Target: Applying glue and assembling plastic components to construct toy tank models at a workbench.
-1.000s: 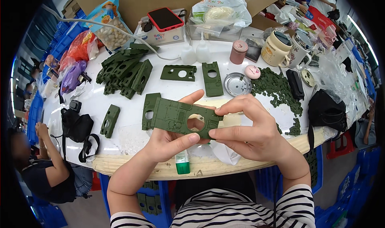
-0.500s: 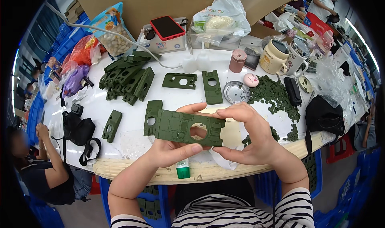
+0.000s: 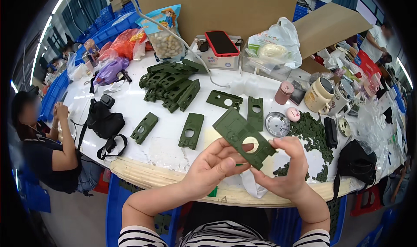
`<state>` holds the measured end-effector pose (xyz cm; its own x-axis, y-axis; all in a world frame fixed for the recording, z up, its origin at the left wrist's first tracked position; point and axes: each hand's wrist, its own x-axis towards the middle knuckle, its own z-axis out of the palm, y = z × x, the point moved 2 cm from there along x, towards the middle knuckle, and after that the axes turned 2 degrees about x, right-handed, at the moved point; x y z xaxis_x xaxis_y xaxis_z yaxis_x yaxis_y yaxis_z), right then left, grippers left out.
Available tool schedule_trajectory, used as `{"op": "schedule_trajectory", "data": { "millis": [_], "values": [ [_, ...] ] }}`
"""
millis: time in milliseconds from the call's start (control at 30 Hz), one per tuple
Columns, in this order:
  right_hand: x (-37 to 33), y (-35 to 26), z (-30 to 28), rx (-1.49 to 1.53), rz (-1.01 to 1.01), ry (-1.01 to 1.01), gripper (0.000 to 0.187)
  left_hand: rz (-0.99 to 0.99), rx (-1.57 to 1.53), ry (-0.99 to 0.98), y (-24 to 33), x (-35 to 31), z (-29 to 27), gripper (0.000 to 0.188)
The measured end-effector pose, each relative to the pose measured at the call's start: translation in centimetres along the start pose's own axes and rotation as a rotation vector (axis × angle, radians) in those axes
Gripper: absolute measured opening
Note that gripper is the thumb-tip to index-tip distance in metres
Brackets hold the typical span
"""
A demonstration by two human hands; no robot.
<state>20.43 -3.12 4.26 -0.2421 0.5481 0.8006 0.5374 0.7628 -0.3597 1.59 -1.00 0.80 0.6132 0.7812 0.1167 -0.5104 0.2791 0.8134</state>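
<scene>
A dark green plastic model vehicle hull plate (image 3: 235, 128) with a round hole is held tilted above the table's near edge, its right end lower. My left hand (image 3: 213, 165) grips it from below and the left, thumb in front. Through the hole a fingertip shows; the other fingers are partly hidden behind the plate. My right hand (image 3: 287, 168) pinches the lower right end between thumb and fingers. Similar plates lie beyond: one left of my hands (image 3: 186, 139), another farther left (image 3: 140, 136), and two behind, one upright (image 3: 255, 123) and one crosswise (image 3: 216, 98).
A pile of green plates (image 3: 167, 79) lies at the back left. Small green pieces (image 3: 310, 129) spread on the right beside a round metal tin (image 3: 277, 124). Mugs (image 3: 319, 95), a black pouch (image 3: 357, 161) and a black bag (image 3: 104, 118) stand around. A person (image 3: 47, 151) sits at left.
The held plate has tilted from nearly level to sloping down rightward, and both hands turned with it. The view has shifted, so the table things appear farther right.
</scene>
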Motion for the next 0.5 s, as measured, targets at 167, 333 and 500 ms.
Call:
{"op": "schedule_trajectory", "data": {
  "millis": [167,333,500],
  "values": [
    [-1.4,-1.5,2.1,0.06,-0.069,-0.063,0.064,-0.081,-0.095,0.232,-1.5,-3.5,-0.2,0.038],
    [-1.7,-2.0,2.8,0.161,-0.098,-0.164,0.065,-0.065,-0.08,0.372,-1.0,-6.1,-1.0,0.032],
    [-0.5,-0.9,1.4,0.097,-0.052,-0.124,0.06,-0.114,0.385,0.473,6.0,-7.2,-6.7,0.046]
  ]
}}
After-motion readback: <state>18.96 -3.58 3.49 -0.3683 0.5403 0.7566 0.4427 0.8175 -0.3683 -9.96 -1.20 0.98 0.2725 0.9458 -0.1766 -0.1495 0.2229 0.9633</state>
